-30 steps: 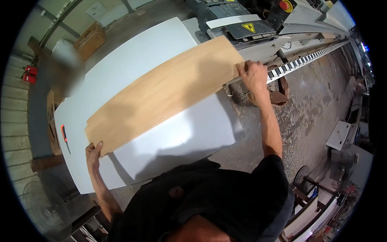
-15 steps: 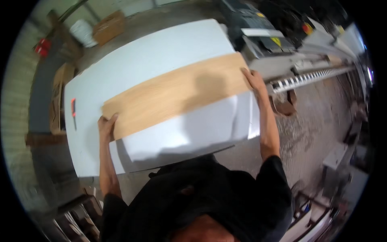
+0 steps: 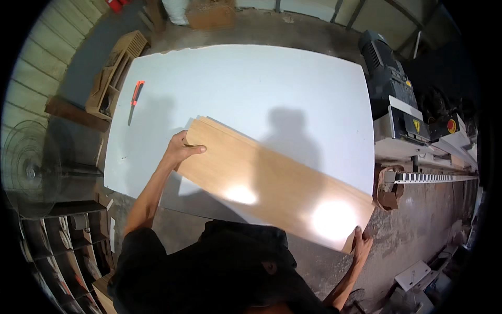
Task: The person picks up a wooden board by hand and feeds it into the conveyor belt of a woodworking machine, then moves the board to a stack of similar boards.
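Observation:
Between both my hands is a long wood-grain board [image 3: 230, 165], slanting from upper left to lower right over the white tabletop [image 3: 209, 78]. A narrow second line along its far edge looks like a step or another layer; I cannot tell which. My left hand [image 3: 182, 150] grips the left end, thumb on top and fingers hidden underneath. At the other end, past the table's near right side, my right hand [image 3: 362, 242] clasps the corner with its thumb on the face. Two bright glare spots and my shadow lie across the board. An orange and black knife [image 3: 136, 95] rests at the table's left.
Right of the table stands a machine [image 3: 413, 125] with a grey motor and a red button, and a black-and-white striped rail [image 3: 434, 178] juts out below it. A fan [image 3: 34, 170] and a compartment shelf [image 3: 57, 256] are at the left. Cardboard [image 3: 212, 14] lies beyond the table.
The board has swung clockwise, its right end coming down toward me and past the table edge with my right hand. Both hands keep their grip. The view has also turned.

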`<state>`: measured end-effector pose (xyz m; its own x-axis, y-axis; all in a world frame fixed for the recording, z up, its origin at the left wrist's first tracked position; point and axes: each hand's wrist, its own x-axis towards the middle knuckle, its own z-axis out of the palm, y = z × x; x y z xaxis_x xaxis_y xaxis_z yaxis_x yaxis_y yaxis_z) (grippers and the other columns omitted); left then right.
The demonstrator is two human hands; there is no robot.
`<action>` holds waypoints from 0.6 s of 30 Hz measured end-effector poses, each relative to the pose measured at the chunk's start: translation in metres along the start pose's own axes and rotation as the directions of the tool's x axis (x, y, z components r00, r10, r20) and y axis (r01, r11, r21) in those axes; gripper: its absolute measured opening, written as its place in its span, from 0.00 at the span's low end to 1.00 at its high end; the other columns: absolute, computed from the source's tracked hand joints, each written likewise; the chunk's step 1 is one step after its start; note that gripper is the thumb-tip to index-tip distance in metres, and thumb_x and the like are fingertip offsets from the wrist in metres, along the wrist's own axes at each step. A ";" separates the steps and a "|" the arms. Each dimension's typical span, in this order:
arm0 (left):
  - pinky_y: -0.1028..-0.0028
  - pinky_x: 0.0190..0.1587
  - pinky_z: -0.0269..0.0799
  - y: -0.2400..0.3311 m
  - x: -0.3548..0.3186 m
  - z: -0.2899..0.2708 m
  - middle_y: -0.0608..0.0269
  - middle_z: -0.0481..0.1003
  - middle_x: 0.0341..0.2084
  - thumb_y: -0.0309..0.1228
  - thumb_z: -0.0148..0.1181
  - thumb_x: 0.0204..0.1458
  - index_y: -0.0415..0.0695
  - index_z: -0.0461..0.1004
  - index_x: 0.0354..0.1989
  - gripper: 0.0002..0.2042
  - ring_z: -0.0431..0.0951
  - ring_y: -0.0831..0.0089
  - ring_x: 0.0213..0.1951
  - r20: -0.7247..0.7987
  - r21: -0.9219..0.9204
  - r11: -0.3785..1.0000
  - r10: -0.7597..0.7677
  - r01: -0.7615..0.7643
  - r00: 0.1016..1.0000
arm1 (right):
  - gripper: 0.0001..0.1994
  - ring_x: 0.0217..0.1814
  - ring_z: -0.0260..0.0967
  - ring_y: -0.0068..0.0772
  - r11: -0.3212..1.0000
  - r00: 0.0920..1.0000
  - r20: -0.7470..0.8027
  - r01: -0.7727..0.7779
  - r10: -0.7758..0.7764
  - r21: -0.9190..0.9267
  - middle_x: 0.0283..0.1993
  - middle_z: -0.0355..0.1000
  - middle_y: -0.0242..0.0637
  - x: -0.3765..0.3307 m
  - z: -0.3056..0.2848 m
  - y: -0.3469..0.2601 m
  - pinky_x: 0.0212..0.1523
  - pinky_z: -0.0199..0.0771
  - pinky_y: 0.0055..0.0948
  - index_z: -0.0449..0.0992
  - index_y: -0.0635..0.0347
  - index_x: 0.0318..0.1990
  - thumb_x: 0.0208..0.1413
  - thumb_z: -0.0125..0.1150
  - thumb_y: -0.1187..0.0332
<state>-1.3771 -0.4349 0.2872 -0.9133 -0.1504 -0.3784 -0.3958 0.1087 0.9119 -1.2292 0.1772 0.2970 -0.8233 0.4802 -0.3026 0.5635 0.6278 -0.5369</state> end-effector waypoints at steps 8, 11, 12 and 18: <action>0.70 0.47 0.73 0.018 0.004 -0.006 0.56 0.76 0.42 0.28 0.72 0.38 0.35 0.69 0.52 0.30 0.76 0.68 0.43 0.215 0.151 0.983 -0.137 0.105 0.967 | 0.35 0.47 0.70 0.38 0.698 0.929 0.127 -0.347 0.348 0.626 0.48 0.71 0.46 -0.032 0.028 0.036 0.45 0.70 0.35 0.69 0.71 0.53 0.56 0.53 0.42; 0.69 0.51 0.70 0.005 0.015 -0.023 0.56 0.74 0.45 0.29 0.72 0.37 0.36 0.67 0.54 0.32 0.74 0.69 0.47 0.280 0.037 0.991 -0.136 0.131 0.950 | 0.35 0.45 0.70 0.38 0.718 0.961 0.043 -0.234 0.273 0.655 0.46 0.72 0.46 -0.034 0.033 0.028 0.43 0.70 0.36 0.70 0.72 0.50 0.54 0.54 0.41; 0.69 0.53 0.69 0.013 0.012 -0.029 0.56 0.74 0.46 0.29 0.72 0.37 0.36 0.66 0.55 0.33 0.73 0.69 0.49 0.327 -0.018 0.986 -0.152 0.167 0.933 | 0.35 0.45 0.70 0.37 0.717 0.981 -0.090 -0.064 0.174 0.694 0.45 0.72 0.46 -0.030 0.035 0.023 0.42 0.70 0.36 0.70 0.71 0.50 0.54 0.54 0.41; 0.67 0.55 0.68 -0.014 -0.016 -0.081 0.54 0.73 0.48 0.25 0.74 0.28 0.37 0.66 0.54 0.37 0.73 0.63 0.50 0.051 -0.132 0.983 0.139 -0.131 0.989 | 0.38 0.56 0.65 0.41 0.468 0.846 -0.521 0.509 -0.114 0.723 0.56 0.64 0.47 0.048 0.039 0.014 0.53 0.68 0.43 0.62 0.65 0.59 0.53 0.49 0.38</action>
<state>-1.3492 -0.5133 0.2937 -0.9632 -0.0832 -0.2556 -0.2563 -0.0027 0.9666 -1.2632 0.1846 0.2443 -0.7252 0.6538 0.2160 -0.2042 0.0953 -0.9743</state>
